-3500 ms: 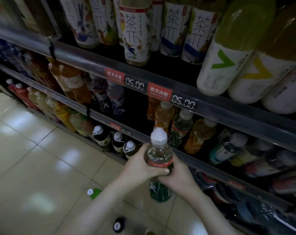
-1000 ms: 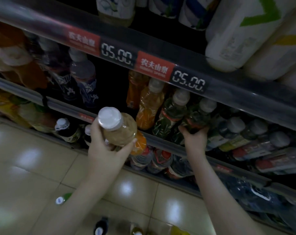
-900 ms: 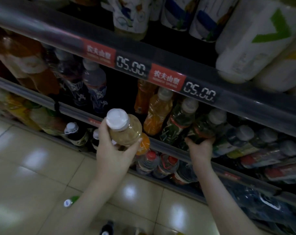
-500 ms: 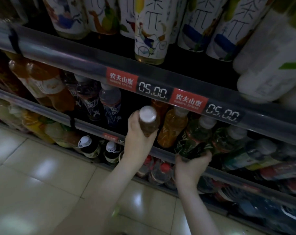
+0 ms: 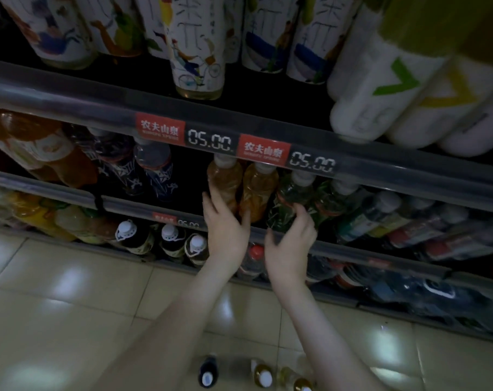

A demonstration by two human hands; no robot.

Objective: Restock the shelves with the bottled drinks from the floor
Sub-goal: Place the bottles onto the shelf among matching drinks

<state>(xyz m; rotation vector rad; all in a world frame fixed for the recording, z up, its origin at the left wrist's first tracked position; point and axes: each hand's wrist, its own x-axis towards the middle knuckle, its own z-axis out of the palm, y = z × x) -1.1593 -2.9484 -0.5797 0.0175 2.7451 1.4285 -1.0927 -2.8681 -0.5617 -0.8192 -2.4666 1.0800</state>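
Observation:
My left hand reaches into the middle shelf and grips the lower part of an amber drink bottle with a white cap. The bottle stands at the left end of a row, beside another orange bottle. My right hand is just to the right, with its fingertips touching the base of a green-labelled bottle and its thumb held away from it. Three bottles stand on the floor at the bottom edge: a dark one and two pale ones.
A shelf rail with red price tags overhangs the row. Tall white tea bottles fill the shelf above. Dark blue bottles stand left of a dark gap. The lowest shelf holds white-capped bottles.
My left hand has carried the amber bottle up from near the floor and stood it on the middle shelf. My right hand has loosened from the green bottle and dropped slightly.

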